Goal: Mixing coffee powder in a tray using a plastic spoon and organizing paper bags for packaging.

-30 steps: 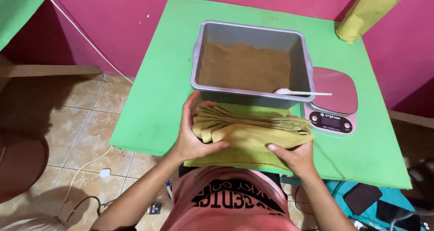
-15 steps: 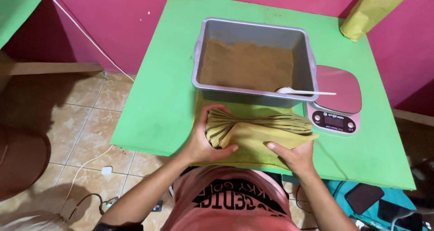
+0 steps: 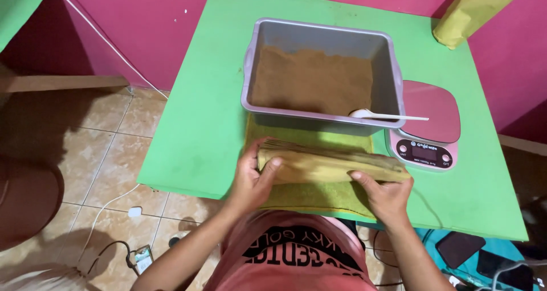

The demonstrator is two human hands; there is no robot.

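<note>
Here the stack of paper bags (image 3: 330, 166) lies on its side along the near edge of the green worktop (image 3: 194, 131), on a yellow mat (image 3: 310, 195) just in front of the metal tray (image 3: 322, 69). The left hand (image 3: 250, 180) has its grip closed on the stack's left end, thumb on top; the right hand (image 3: 384, 194) clasps the right end, fingers under, thumb over. To square the stack well, both hands should probably press inward evenly and tap the long edge on the mat, keeping the loose edges from fanning. The tray holds brown powder (image 3: 310, 80) with a white spoon (image 3: 387, 116) on its near right corner. A pink scale (image 3: 427, 126) sits just right of the tray.
</note>
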